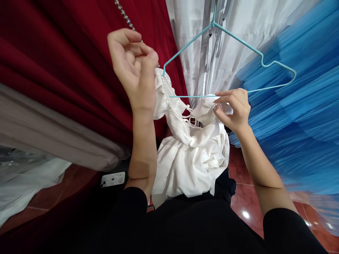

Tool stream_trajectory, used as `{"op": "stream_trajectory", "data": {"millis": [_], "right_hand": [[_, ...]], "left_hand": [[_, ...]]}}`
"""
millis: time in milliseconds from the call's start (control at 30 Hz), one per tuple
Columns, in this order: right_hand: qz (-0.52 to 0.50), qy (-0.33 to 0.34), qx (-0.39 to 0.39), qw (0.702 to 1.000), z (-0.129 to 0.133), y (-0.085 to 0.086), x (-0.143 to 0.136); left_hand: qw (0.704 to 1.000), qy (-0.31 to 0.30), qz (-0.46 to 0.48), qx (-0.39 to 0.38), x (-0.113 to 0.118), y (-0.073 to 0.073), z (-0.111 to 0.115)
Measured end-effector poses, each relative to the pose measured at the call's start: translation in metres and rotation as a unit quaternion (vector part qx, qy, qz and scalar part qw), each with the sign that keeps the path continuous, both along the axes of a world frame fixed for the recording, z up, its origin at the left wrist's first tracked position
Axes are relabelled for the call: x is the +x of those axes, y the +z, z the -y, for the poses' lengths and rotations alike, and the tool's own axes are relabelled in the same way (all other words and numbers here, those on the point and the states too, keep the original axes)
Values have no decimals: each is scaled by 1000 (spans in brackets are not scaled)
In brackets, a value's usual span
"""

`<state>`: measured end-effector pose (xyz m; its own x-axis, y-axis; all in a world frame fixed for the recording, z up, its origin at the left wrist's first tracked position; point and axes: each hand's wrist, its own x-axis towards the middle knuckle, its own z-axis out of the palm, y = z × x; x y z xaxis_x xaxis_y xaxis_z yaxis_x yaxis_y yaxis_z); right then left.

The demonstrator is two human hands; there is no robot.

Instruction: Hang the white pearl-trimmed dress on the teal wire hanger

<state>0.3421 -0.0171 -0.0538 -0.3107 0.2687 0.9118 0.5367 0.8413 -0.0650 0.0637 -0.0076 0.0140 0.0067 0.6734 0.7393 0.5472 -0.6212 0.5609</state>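
Observation:
A white dress [188,165] with pearl-bead trim and a laced opening lies bunched over my lap. A light-blue wire hanger [235,38] stands above it; its left end sits at the dress's left shoulder, and its right end is outside the dress. My right hand [234,107] pinches the pearl-edged right shoulder, fingertips close to the hanger's lower bar. Beside the left shoulder my left hand [135,67] is raised, fingers curled and thumb close to them. A beaded chain [124,14] passes behind that hand; whether the fingers hold anything is hidden.
Dark red fabric [79,63] hangs at the left, above pale grey cloth [53,123]. White drapes [246,21] and metal poles stand behind the hanger. Blue tulle [293,116] fills the right. A white phone [112,179] lies low at the left, near the red tiled floor [247,190].

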Motion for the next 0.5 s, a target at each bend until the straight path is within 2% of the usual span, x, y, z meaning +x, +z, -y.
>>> {"op": "stream_trajectory", "data": {"millis": [167,267,400,500], "right_hand": [[-19,3,-5,1000,1,-1,-5],[-32,10,-15,999,3,1,-8],[-92,2,-1,996,11,-6,-9],[-167,-82,3,982,19,-21,5]], "left_hand": [[996,-21,-90,-2,52,-32,38],[993,-34,-108,20,73,-49,42],[996,-26,-75,36,79,-53,35],[997,-48,-68,3,72,-47,33]]}}
